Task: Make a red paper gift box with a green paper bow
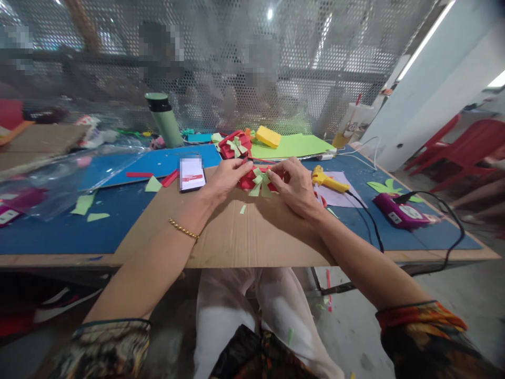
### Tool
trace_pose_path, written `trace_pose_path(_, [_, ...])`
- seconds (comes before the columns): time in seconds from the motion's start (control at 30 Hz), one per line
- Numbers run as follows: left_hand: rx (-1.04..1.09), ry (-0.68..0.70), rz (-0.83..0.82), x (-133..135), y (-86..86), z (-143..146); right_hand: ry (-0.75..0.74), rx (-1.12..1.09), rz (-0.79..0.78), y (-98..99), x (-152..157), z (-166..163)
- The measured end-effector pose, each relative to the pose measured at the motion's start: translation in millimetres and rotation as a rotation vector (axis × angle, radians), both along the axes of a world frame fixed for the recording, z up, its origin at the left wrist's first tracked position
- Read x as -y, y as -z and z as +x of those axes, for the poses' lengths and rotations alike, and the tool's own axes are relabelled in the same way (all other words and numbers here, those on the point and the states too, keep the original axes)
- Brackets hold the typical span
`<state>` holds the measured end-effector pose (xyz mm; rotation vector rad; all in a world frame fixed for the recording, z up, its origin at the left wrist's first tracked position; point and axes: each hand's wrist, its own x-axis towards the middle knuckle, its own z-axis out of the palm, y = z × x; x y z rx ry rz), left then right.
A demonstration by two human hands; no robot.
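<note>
Both my hands meet over a red paper craft piece [249, 181] topped with light green paper strips [259, 182]. My left hand [224, 179] grips its left side, thumb and fingers on the red paper. On its right side, my right hand [294, 187] pinches the green strips. The piece rests on a brown cardboard sheet [236, 237] laid on the blue table [59, 226]. A second finished red and green paper piece [234, 145] sits farther back.
A phone [192, 174] lies left of my hands. A yellow glue gun [328, 180] with a black cord lies to the right, then a purple device [400, 212]. Green bottle [165, 120], yellow sponge [268, 137], green paper sheets [295, 146] and paper scraps stand behind. A mesh screen backs the table.
</note>
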<state>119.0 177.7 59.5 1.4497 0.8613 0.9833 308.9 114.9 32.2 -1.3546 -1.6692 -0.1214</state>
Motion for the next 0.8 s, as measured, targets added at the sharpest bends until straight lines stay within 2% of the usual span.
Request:
trace_pose_path(0.17, [0.007, 0.017, 0.003, 0.4, -0.5, -0.9, 0.01, 0.033, 0.023, 3.0, -0.1, -0.2])
trace_pose_path(0.37, [0.003, 0.025, 0.003, 0.0, 0.9, -0.8, 0.086, 0.141, 0.137, 5.8, 0.8, -4.5])
trace_pose_path(0.6, [-0.007, 0.091, 0.056, 1.4, 2.6, -3.0, 0.132, 0.186, 0.095, 9.5, -5.4, -3.6])
trace_pose_path(0.8, [-0.007, 0.096, 0.046, 3.8, 1.0, -1.7, 0.139, 0.198, 0.06, 9.0, -4.4, -4.1])
